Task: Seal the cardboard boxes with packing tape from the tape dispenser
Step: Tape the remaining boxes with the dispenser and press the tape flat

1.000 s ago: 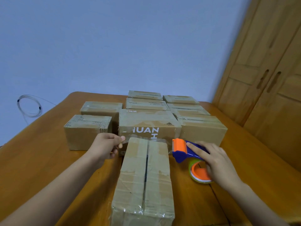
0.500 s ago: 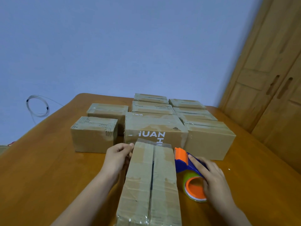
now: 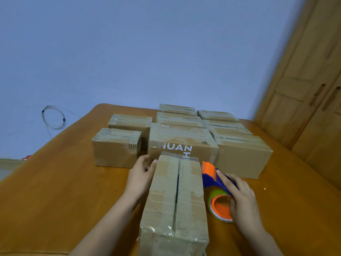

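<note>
an orange-brown wooden table (image 3: 55,191) is filling the lower frame under a blue wall (image 3: 147,52); the left hand (image 3: 142,174) is pinching tape beside the box (image 3: 175,200), the right hand (image 3: 241,198) is gripping the tape dispenser (image 3: 214,179).

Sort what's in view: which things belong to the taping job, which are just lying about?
Job:
near box
tape dispenser, gripped by right hand
left hand, at the box's far corner
stacked boxes

Lying about:
coiled cable
wooden cabinet
table

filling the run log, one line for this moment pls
left hand holds near box far corner | right hand grips tape dispenser beside box | centre seam untaped
</note>
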`<state>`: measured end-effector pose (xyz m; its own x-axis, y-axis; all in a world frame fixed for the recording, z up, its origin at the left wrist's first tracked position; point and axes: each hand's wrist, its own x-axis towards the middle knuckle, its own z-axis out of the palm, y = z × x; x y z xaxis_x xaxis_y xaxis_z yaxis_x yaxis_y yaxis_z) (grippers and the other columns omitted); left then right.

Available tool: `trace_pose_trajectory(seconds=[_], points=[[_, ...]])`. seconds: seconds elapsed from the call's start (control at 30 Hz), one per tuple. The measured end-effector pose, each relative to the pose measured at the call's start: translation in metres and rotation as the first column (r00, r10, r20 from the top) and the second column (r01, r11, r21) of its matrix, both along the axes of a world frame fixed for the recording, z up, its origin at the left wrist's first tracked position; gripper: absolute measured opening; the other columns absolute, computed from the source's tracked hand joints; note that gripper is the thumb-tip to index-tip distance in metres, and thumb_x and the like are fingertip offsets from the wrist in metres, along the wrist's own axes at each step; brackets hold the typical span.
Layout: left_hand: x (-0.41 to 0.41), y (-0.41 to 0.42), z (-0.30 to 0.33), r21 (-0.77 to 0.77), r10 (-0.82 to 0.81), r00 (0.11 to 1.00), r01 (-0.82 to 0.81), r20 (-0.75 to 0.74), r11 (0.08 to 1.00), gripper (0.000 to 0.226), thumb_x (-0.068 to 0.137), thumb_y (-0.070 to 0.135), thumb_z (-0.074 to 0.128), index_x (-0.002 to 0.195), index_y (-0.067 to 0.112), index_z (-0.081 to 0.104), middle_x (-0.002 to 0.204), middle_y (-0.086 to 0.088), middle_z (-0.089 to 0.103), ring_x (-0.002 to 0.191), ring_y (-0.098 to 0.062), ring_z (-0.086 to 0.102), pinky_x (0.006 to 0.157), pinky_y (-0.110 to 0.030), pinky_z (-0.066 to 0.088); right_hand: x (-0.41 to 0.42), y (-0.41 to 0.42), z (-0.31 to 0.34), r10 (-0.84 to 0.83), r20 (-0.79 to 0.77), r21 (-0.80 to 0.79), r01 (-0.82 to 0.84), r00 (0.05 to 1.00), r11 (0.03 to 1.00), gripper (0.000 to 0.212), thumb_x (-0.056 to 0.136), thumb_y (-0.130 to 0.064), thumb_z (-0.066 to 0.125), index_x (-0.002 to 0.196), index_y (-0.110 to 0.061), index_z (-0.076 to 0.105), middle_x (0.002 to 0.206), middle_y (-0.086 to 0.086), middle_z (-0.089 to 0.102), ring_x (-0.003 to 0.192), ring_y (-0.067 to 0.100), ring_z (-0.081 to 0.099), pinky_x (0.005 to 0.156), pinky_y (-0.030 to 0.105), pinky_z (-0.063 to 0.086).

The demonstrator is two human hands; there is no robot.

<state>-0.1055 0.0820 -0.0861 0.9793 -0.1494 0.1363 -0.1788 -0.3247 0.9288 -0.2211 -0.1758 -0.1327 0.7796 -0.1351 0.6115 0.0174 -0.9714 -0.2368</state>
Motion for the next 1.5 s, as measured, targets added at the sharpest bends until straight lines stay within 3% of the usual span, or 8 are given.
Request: trace_pose_trajectory(seconds=[0.2, 0.37, 0.47, 0.63, 0.8, 1.03, 1.17, 1.5], points=[[-0.009, 0.01, 0.026, 0.016, 0.001, 1.0, 0.0, -0.031, 1.0, 0.033, 0.093, 0.027, 0.06, 0.122, 0.012, 0.05, 0.092, 0.0, 0.059, 0.079, -0.011, 0.059, 0.061, -0.022, 0.047, -0.005, 0.008, 0.0, -0.044, 0.025, 0.01, 0.043, 0.999, 0.999, 0.105, 0.053, 0.022, 0.076, 0.138, -0.028, 0.04, 0.116, 0.009, 0.06, 0.104, 0.019, 0.044, 0.071, 0.038, 0.049], [-0.013, 0.016, 0.071, 0.158, -0.203, 0.966, 0.228, -0.163, 0.961, 0.048, 0.089, 0.057, 0.053, 0.116, 0.018, 0.053, 0.106, 0.002, 0.059, 0.092, -0.013, 0.058, 0.072, -0.028, 0.05, -0.013, 0.027, 0.001, -0.063, 0.02, 0.028, 0.063, 0.998, 0.998, 0.104, 0.054, 0.013, 0.083, 0.139, -0.028, 0.039, 0.116, 0.009, 0.06, 0.105, 0.021, 0.049, 0.067, 0.036, 0.052], [-0.014, 0.019, 0.095, 0.309, -0.364, 0.907, 0.416, -0.212, 0.856, 0.048, 0.087, 0.05, 0.06, 0.127, 0.028, 0.047, 0.116, 0.009, 0.056, 0.094, -0.005, 0.054, 0.077, -0.017, 0.044, -0.023, 0.051, 0.003, -0.078, -0.016, 0.016, 0.079, 0.997, 0.997, 0.106, 0.049, 0.005, 0.089, 0.138, -0.028, 0.041, 0.115, 0.008, 0.06, 0.1, 0.027, 0.059, 0.066, 0.036, 0.054], [-0.004, 0.015, 0.115, 0.587, -0.376, 0.855, 0.519, -0.357, 0.622, 0.102, 0.071, 0.063, 0.063, 0.153, 0.022, 0.017, 0.155, -0.004, 0.027, 0.137, -0.025, 0.033, 0.112, -0.04, 0.03, -0.033, 0.1, 0.006, -0.132, -0.018, 0.005, 0.132, 0.991, 0.991, 0.111, 0.038, -0.003, 0.094, 0.135, -0.026, 0.047, 0.108, 0.009, 0.065, 0.09, 0.028, 0.065, 0.061, 0.039, 0.055], [-0.008, -0.002, 0.105, 0.765, -0.278, 0.891, 0.452, -0.36, 0.459, 0.116, 0.073, 0.069, 0.062, 0.153, 0.018, -0.005, 0.156, -0.012, 0.026, 0.141, -0.033, 0.03, 0.115, -0.047, 0.027, -0.04, 0.136, 0.009, -0.078, -0.082, 0.035, 0.081, 0.994, 0.996, 0.113, 0.036, -0.01, 0.094, 0.137, -0.025, 0.046, 0.113, 0.007, 0.06, 0.092, 0.026, 0.064, 0.063, 0.037, 0.055], [-0.021, 0.002, 0.084, 0.831, -0.245, 0.964, 0.216, -0.1, 0.513, 0.114, 0.074, 0.074, 0.058, 0.153, 0.02, -0.004, 0.156, -0.021, 0.017, 0.136, -0.039, 0.036, 0.11, -0.049, 0.033, -0.049, 0.143, 0.014, -0.051, -0.18, 0.076, 0.065, 0.982, 0.995, 0.12, 0.046, -0.018, 0.09, 0.148, -0.029, 0.03, 0.13, 0.003, 0.047, 0.097, 0.022, 0.061, 0.064, 0.029, 0.055], [-0.031, 0.013, 0.07, 0.818, -0.283, 0.959, 0.147, 0.021, 0.556, 0.101, 0.083, 0.065, 0.055, 0.153, 0.027, -0.006, 0.16, -0.017, 0.0, 0.146, -0.04, 0.008, 0.116, -0.052, 0.014, -0.06, 0.137, 0.022, 0.082, -0.319, 0.068, -0.064, 0.944, 0.996, 0.115, 0.088, -0.024, 0.061, 0.124, -0.054, -0.044, 0.146, -0.006, 0.002, 0.123, 0.014, 0.031, 0.093, 0.023, 0.045], [-0.034, 0.016, 0.056, 0.775, -0.274, 0.954, 0.084, 0.118, 0.627, 0.099, 0.084, 0.063, 0.055, 0.152, 0.029, -0.008, 0.161, -0.013, -0.001, 0.147, -0.034, 0.001, 0.118, -0.045, 0.009, -0.077, 0.144, 0.026, 0.069, -0.387, 0.103, -0.031, 0.919, 0.994, 0.106, 0.095, -0.03, 0.049, 0.107, -0.056, -0.053, 0.13, -0.008, 0.006, 0.107, 0.006, 0.028, 0.087, 0.018, 0.042]])
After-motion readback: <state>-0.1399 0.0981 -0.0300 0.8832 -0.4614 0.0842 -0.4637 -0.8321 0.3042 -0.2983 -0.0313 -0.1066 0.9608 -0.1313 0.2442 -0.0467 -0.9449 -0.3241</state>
